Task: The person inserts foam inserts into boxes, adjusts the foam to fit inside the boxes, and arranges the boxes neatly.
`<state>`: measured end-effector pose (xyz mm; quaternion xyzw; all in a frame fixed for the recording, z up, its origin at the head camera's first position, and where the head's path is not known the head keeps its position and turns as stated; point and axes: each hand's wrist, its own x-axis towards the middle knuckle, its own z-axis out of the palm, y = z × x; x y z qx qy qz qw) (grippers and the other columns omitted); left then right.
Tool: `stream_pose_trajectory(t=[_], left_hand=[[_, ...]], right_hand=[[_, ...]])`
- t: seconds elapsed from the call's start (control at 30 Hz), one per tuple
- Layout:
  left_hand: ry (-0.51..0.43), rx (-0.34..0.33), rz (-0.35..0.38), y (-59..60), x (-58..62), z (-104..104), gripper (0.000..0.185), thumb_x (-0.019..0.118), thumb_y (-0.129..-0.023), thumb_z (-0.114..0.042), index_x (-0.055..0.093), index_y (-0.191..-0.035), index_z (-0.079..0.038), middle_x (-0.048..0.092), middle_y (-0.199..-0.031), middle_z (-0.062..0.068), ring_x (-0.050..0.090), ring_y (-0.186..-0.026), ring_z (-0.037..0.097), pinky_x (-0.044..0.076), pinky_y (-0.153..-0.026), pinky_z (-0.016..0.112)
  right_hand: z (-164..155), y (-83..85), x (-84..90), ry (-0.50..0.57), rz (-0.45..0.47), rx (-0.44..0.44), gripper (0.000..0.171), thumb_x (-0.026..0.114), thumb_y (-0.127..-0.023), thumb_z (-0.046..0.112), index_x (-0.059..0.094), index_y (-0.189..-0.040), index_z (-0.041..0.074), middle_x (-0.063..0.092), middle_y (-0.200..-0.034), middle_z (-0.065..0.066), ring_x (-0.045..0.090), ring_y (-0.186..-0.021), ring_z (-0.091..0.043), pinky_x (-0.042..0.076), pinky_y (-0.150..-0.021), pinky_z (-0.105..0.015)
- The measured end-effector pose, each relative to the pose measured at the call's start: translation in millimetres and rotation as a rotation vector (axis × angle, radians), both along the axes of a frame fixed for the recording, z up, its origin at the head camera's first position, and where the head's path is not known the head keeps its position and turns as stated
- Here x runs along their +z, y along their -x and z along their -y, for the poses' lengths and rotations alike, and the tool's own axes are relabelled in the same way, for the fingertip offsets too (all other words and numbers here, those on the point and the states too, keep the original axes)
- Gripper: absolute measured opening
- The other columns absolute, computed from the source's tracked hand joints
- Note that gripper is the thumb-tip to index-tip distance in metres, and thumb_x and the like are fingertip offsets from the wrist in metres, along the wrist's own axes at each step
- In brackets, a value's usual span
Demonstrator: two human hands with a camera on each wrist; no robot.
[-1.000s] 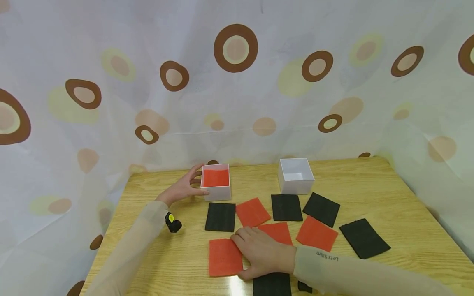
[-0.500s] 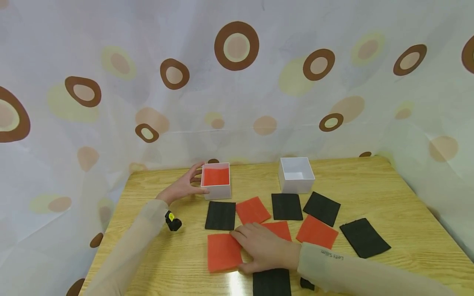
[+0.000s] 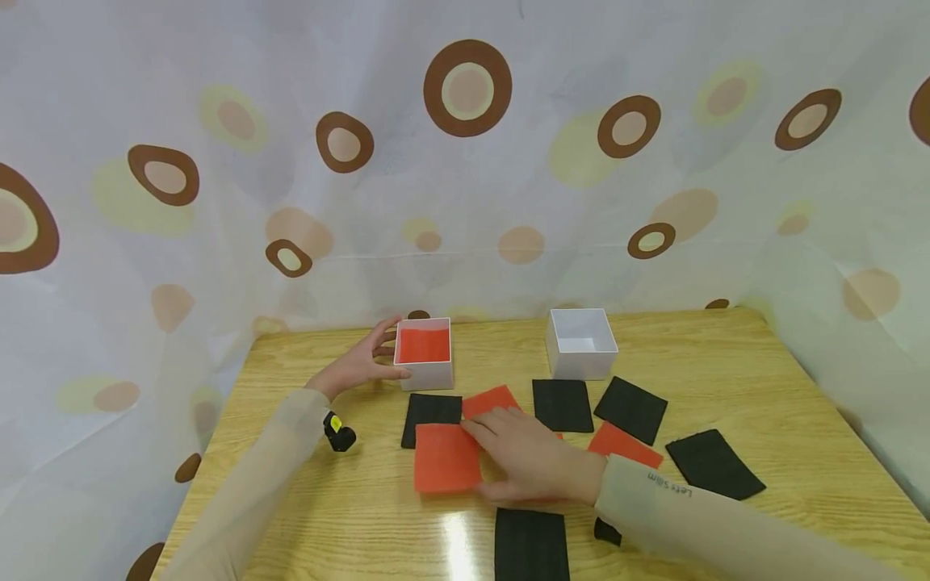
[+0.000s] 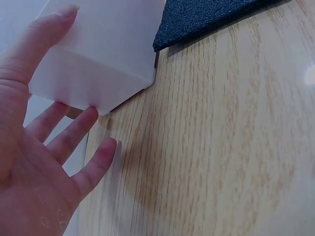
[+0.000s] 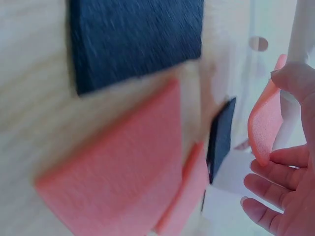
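Note:
My right hand (image 3: 534,460) pinches a soft red square (image 3: 445,460) by its right edge between thumb and fingers. In the right wrist view the held square (image 5: 266,120) bows between thumb and fingertips, clear of the table. My left hand (image 3: 356,367) holds the left white box (image 3: 429,376), thumb on its front and fingers along its left side. In the left wrist view two fingertips touch the box wall (image 4: 106,64), and the little finger stands apart from it. A red square (image 3: 425,345) lies inside that box.
A second white box (image 3: 582,367), with nothing in it, stands at the back right. Several black squares (image 3: 562,405) and red squares (image 3: 491,398) lie spread on the wooden table (image 3: 349,516). A patterned curtain (image 3: 465,202) hangs behind and beside it.
The right hand has lifted the red square and moved it a little forward, away from the person, over part of a black square. The left hand stays at its box.

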<state>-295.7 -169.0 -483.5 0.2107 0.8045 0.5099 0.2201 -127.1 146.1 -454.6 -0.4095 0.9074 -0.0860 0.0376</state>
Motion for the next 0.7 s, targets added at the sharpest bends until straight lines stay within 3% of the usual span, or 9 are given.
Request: stream_pose_trajectory(t=[0.23,0.7], left_hand=[[-0.005,-0.006,0.0,0.5,-0.3,1,0.112,0.086,-0.089,-0.025,0.008,-0.168,-0.019,0.027,-0.168,0.018,0.041,-0.145,0.044,0.032,-0.117,0.066],[-0.01,-0.015,-0.012,0.3,-0.2,2,0.111,0.084,-0.09,-0.022,0.007,-0.168,-0.015,0.029,-0.166,0.021,0.044,-0.143,0.044,0.035,-0.115,0.064]], right_hand=[[-5,19.5,14.3,0.037,-0.094,-0.016,0.079,0.074,-0.092,0.052,0.051,-0.15,0.004,0.059,-0.144,-0.008,0.056,-0.128,-0.024,0.048,-0.108,-0.045],[-6,61.2,25.1,0.072,-0.101,-0.095,0.077,0.073,-0.093,0.049,0.052,-0.15,0.003,0.059,-0.144,-0.012,0.058,-0.129,-0.031,0.048,-0.11,-0.049]])
